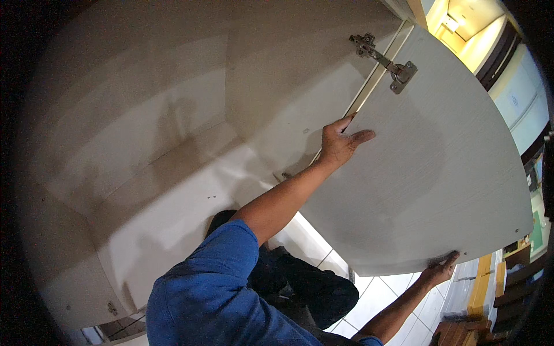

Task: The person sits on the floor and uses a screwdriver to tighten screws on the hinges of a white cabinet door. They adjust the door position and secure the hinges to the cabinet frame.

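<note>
A pale grey cabinet door (438, 150) stands swung open on the right, its inner face toward me. My left hand (340, 141) grips its hinge-side edge, thumb on the face and fingers wrapped behind. Low on the door, my right hand (443, 269) holds the bottom edge; the thumb shows on the face and the other fingers are partly hidden. Above my left hand, a metal hinge (384, 62) spans from the cabinet's side wall to the door. A small metal piece (287, 175) shows near the lower hinge-side edge, mostly hidden.
The cabinet interior (173, 167) has pale walls and takes up the left. My bent legs (311, 288) are in front of it, over a white tiled floor (398, 284). Stacked boards (482, 282) and brown wooden pieces (461, 333) lie at the lower right.
</note>
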{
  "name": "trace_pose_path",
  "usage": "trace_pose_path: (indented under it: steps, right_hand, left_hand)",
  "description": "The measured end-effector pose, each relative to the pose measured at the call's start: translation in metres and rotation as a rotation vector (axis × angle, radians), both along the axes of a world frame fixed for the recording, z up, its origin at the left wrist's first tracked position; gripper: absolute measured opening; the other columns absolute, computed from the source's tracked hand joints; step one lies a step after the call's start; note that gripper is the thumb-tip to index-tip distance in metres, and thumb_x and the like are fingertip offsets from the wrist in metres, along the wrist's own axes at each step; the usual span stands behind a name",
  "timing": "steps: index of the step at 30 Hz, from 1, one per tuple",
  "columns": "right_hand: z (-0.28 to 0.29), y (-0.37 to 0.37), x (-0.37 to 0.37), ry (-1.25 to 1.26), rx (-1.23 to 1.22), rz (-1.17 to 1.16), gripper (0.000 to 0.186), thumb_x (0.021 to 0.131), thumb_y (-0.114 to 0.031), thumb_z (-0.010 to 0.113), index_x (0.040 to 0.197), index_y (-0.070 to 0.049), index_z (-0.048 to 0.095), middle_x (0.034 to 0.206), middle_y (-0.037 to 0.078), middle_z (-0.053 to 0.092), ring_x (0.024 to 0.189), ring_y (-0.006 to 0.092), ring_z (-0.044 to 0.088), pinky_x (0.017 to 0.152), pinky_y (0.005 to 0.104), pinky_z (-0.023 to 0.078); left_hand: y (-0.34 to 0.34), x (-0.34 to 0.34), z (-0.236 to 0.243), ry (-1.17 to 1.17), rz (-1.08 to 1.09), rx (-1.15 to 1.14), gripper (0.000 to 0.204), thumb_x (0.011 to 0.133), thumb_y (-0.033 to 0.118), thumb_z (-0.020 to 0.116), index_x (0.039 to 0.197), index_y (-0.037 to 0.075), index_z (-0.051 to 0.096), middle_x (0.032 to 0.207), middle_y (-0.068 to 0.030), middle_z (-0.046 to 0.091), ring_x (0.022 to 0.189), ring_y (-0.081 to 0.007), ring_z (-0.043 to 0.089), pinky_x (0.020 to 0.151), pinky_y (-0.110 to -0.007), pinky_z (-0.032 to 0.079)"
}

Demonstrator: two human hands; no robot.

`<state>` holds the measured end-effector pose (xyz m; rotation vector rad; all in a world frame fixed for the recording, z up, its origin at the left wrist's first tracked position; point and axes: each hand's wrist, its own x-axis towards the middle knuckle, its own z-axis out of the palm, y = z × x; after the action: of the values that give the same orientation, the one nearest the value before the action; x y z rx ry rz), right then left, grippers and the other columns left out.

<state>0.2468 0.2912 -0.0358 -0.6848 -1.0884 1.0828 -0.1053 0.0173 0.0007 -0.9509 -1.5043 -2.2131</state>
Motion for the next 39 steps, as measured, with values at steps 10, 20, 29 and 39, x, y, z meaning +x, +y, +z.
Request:
trace_pose_path:
  steps: [10,20,29,39]
  right_hand:
    - [0.002,-0.027,-0.015,0.010,0.101,-0.023,0.050,0.096,-0.049,0.069,0.068,-0.016,0.042,0.059,-0.004,0.041,0.048,0.0079,0.035,0.042,0.0288,0.026]
    - [0.011,-0.032,0.000,0.013,0.105,-0.049,0.045,0.094,-0.049,0.071,0.078,-0.010,0.055,0.066,-0.003,0.042,0.054,0.0091,0.036,0.046,0.0295,0.029]
    - [-0.004,-0.037,-0.001,0.019,0.050,-0.050,0.043,0.094,-0.047,0.072,0.080,-0.009,0.057,0.066,-0.003,0.044,0.055,0.0097,0.040,0.048,0.0289,0.030]
    - [-0.015,-0.053,-0.006,0.034,-0.020,-0.093,0.039,0.096,-0.043,0.070,0.086,-0.006,0.062,0.065,-0.004,0.046,0.051,0.0086,0.039,0.045,0.0285,0.028]
  left_hand:
    - [-0.001,0.000,-0.005,0.072,0.098,0.018,0.049,0.083,0.029,0.085,0.112,-0.006,0.068,0.100,-0.0133,0.074,0.096,-0.0135,0.066,0.086,-0.031,0.055]
    - [0.000,0.025,0.007,0.080,0.191,0.146,0.040,0.081,0.029,0.087,0.098,-0.003,0.071,0.082,-0.0082,0.069,0.075,-0.0132,0.057,0.071,-0.030,0.050]
    - [0.000,0.019,0.005,0.221,0.443,0.050,0.034,0.082,0.025,0.086,0.097,-0.002,0.070,0.087,-0.0069,0.059,0.081,-0.0161,0.055,0.071,-0.031,0.048]
    - [-0.005,0.021,0.010,0.086,0.501,-0.124,0.052,0.075,0.036,0.090,0.101,-0.005,0.072,0.093,-0.0094,0.060,0.083,-0.0199,0.057,0.072,-0.034,0.048]
